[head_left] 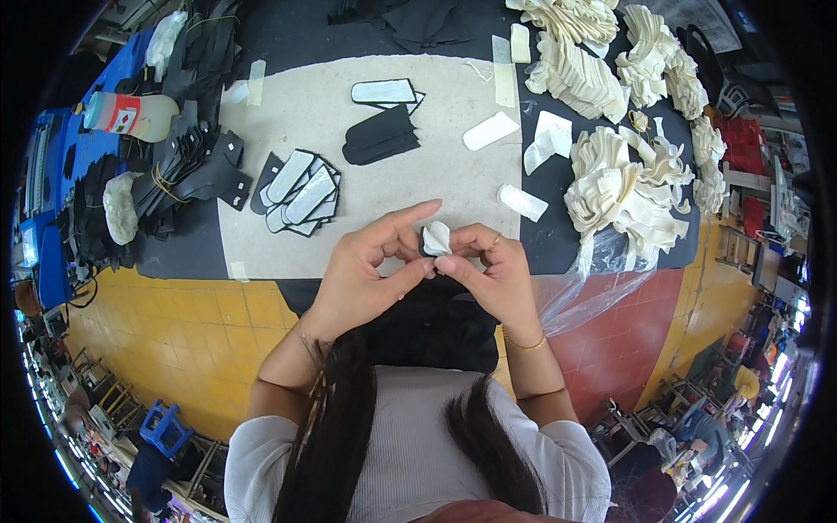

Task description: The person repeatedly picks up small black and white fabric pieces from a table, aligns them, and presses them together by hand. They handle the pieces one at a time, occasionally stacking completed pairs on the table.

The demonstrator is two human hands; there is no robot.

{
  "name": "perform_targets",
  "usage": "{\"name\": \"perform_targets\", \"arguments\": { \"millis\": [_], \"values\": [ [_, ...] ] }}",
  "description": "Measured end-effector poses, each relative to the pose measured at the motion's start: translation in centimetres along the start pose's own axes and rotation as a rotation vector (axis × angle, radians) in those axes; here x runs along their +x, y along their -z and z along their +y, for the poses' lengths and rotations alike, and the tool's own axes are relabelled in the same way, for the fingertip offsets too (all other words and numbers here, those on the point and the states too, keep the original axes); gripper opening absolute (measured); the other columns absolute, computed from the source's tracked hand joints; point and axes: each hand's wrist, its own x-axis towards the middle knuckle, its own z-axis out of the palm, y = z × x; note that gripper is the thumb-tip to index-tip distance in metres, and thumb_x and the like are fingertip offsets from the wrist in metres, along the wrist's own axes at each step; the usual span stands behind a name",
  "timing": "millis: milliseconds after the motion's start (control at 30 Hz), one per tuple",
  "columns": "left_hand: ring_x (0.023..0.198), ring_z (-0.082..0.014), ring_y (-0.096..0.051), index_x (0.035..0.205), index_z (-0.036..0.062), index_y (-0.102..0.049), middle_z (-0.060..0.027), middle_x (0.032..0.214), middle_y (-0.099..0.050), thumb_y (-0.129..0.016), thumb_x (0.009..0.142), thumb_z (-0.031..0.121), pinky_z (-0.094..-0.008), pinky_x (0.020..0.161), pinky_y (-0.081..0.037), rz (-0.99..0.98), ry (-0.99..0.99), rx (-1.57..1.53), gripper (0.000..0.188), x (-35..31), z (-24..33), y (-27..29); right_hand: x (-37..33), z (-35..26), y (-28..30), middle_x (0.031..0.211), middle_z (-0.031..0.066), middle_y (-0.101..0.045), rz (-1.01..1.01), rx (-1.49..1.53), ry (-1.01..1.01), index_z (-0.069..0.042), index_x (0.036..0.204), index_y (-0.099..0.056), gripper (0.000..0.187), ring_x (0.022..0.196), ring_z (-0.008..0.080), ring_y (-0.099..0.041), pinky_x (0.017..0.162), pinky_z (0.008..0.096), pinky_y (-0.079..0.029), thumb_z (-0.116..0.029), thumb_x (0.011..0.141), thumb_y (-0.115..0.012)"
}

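Note:
Just over the table's near edge, a small black piece with a white layer is bent between my two hands. My left hand pinches it from the left, its index finger stretched out beyond. From the other side my right hand grips it with thumb and fingers. Left of my hands lies a loose pile of black pieces with white strips. Farther off are a stack of plain black pieces and a black-and-white piece. Loose white strips lie to the right.
A pale sheet is taped to the dark table. Bundled black pieces and a bottle with an orange label stand at the left. Cream-coloured bundles fill the right side, with clear plastic hanging over the edge.

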Motion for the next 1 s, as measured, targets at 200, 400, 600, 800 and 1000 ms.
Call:
{"name": "perform_targets", "arguments": {
  "millis": [200,400,600,800,1000],
  "values": [
    [0.085,-0.007,-0.056,0.147,0.0016,-0.046,0.0008,0.089,-0.053,-0.068,0.084,-0.01,-0.021,0.078,-0.045,-0.01,-0.013,0.035,0.068,0.0,0.1,0.2,0.0,-0.7,0.8,0.079,0.0005,-0.068,-0.056,-0.084,-0.11,0.002,0.094,-0.067,0.015,0.074,0.0039,-0.059,0.066,0.0207,-0.048,-0.012,0.094,-0.073],
    [0.083,-0.008,-0.055,0.148,0.0017,-0.041,0.0014,0.085,-0.049,-0.068,0.083,-0.01,-0.0223,0.077,-0.046,-0.041,0.085,-0.184,0.07,0.0,0.1,0.9,0.1,-0.2,0.6,0.072,0.0016,-0.067,0.055,-0.212,-0.092,0.001,0.094,-0.07,0.022,0.065,0.005,-0.056,0.061,0.022,-0.046,-0.021,0.099,-0.068],
    [0.085,-0.0062,-0.054,0.137,0.0017,-0.056,0.0033,0.09,-0.054,-0.067,0.084,-0.01,-0.0218,0.08,-0.044,0.125,-0.003,-0.082,0.056,-1.3,0.2,3.7,0.2,0.2,1.3,0.074,0.0004,-0.065,0.209,-0.047,-0.002,0.001,0.091,-0.067,0.024,0.069,0.0053,-0.058,0.065,0.0215,-0.046,-0.021,0.1,-0.067],
    [0.092,-0.0116,-0.055,0.13,0.0032,-0.064,-0.001,0.1,-0.06,-0.074,0.084,-0.001,-0.0273,0.084,-0.045,0.528,0.003,0.246,0.047,-2.5,0.4,8.8,0.4,0.8,1.7,0.078,0.0027,-0.066,0.22,0.131,-0.048,0.001,0.09,-0.064,0.026,0.072,0.0063,-0.059,0.068,0.0221,-0.047,-0.022,0.102,-0.064],
    [0.113,-0.028,-0.049,0.128,0.0092,-0.068,-0.0097,0.121,-0.056,-0.08,0.082,0.013,-0.0366,0.098,-0.041,0.728,-0.161,1.172,0.048,-1.2,0.0,8.5,0.6,0.7,1.4,0.095,0.0183,-0.07,0.104,0.37,-0.125,-0.006,0.093,-0.049,0.02,0.09,0.0283,-0.074,0.083,0.0428,-0.062,-0.021,0.106,-0.055]
  ]
}}
